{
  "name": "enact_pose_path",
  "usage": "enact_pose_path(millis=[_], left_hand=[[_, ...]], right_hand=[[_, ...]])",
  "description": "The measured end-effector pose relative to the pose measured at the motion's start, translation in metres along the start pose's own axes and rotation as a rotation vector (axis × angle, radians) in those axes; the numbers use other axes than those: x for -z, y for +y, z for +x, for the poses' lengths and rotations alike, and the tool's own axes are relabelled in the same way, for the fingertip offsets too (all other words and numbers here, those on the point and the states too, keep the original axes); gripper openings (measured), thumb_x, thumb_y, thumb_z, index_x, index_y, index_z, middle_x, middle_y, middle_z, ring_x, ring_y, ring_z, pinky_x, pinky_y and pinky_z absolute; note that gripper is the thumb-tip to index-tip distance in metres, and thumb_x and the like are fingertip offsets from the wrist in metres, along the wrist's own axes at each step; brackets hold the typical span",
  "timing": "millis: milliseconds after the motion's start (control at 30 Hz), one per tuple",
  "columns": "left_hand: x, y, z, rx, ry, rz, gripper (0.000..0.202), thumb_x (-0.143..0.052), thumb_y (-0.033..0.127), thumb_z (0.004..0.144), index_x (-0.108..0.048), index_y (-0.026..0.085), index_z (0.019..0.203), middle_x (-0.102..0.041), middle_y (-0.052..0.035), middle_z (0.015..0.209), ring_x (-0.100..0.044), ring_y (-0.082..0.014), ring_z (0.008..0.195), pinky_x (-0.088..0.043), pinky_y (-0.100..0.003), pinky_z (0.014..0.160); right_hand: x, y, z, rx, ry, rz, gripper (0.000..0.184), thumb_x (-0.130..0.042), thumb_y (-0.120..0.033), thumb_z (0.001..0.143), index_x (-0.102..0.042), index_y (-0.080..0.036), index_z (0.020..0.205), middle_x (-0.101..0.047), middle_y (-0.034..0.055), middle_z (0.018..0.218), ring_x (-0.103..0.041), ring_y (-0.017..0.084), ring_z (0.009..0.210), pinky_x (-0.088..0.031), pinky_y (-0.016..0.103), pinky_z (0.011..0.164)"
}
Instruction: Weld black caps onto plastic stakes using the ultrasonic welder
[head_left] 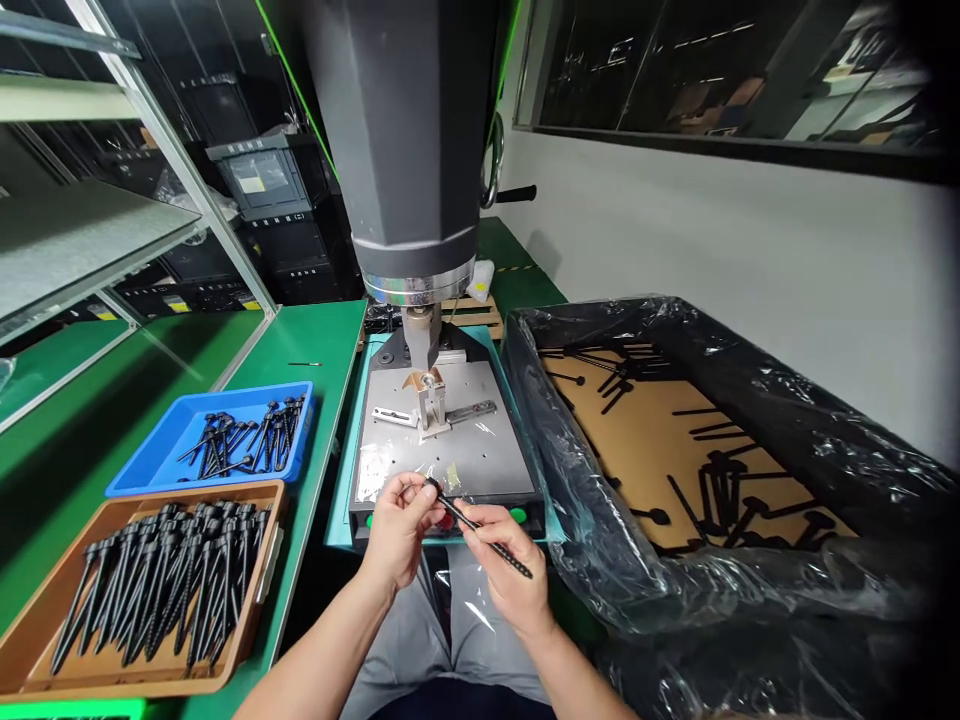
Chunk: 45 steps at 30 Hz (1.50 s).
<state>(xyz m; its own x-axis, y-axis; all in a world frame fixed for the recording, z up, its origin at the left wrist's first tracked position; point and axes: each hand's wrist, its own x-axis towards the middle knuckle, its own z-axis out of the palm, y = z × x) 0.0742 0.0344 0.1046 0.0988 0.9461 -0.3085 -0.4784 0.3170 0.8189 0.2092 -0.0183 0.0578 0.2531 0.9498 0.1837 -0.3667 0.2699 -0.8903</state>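
Note:
Both my hands meet in front of the press machine's base plate (480, 455). My right hand (510, 565) grips a thin black rod (491, 540) that slants up to the left. My left hand (397, 525) pinches the rod's upper end, fingers curled round its tip. Above the plate hangs the grey press head (412, 150), over a small metal fixture (430, 395).
A blue tray (161, 460) and a brown tray (45, 620) on the green bench at left hold several black rods. At right a cardboard box lined with black plastic (660, 450) holds more loose rods. Metal shelving stands at far left.

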Motion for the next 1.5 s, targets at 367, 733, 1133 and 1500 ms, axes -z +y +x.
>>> enact_pose_path(millis=[367,733,1133,1500], left_hand=[[-0.008,0.059,0.109,-0.593,-0.005,0.407,0.039,-0.083,0.038,0.066,-0.068,0.015,0.094,-0.069,-0.0049,0.083,-0.064,-0.0163,0.075,-0.052,-0.031,0.075],[-0.016,0.057,0.164,-0.758,0.028,0.783,0.025,-0.072,0.032,0.076,-0.074,0.016,0.095,-0.072,-0.0112,0.102,-0.064,-0.0236,0.100,-0.046,-0.039,0.095],[-0.015,0.076,0.189,-0.815,-0.110,0.963,0.012,-0.066,0.024,0.075,-0.073,0.018,0.081,-0.070,-0.0051,0.088,-0.063,-0.0217,0.091,-0.047,-0.034,0.088],[-0.007,0.089,0.196,-0.956,-0.285,1.192,0.018,-0.059,0.016,0.082,-0.075,0.021,0.087,-0.072,-0.0047,0.091,-0.066,-0.0204,0.091,-0.051,-0.032,0.084]], right_hand=[[0.027,0.021,-0.014,-0.308,0.033,0.062,0.047,-0.084,-0.037,0.070,-0.064,-0.023,0.110,-0.070,0.0050,0.085,-0.071,0.024,0.071,-0.058,0.037,0.062],[0.052,0.043,-0.048,-0.392,0.003,-0.030,0.049,-0.078,-0.049,0.075,-0.063,-0.022,0.113,-0.068,0.0067,0.081,-0.067,0.024,0.071,-0.053,0.037,0.063],[0.071,0.064,-0.062,-0.426,-0.036,-0.115,0.048,-0.068,-0.055,0.082,-0.059,-0.023,0.116,-0.067,0.0079,0.087,-0.064,0.023,0.074,-0.051,0.035,0.065],[0.071,0.056,-0.059,-0.423,-0.004,-0.126,0.052,-0.073,-0.058,0.075,-0.062,-0.022,0.111,-0.067,0.0075,0.082,-0.063,0.024,0.070,-0.050,0.035,0.062]])
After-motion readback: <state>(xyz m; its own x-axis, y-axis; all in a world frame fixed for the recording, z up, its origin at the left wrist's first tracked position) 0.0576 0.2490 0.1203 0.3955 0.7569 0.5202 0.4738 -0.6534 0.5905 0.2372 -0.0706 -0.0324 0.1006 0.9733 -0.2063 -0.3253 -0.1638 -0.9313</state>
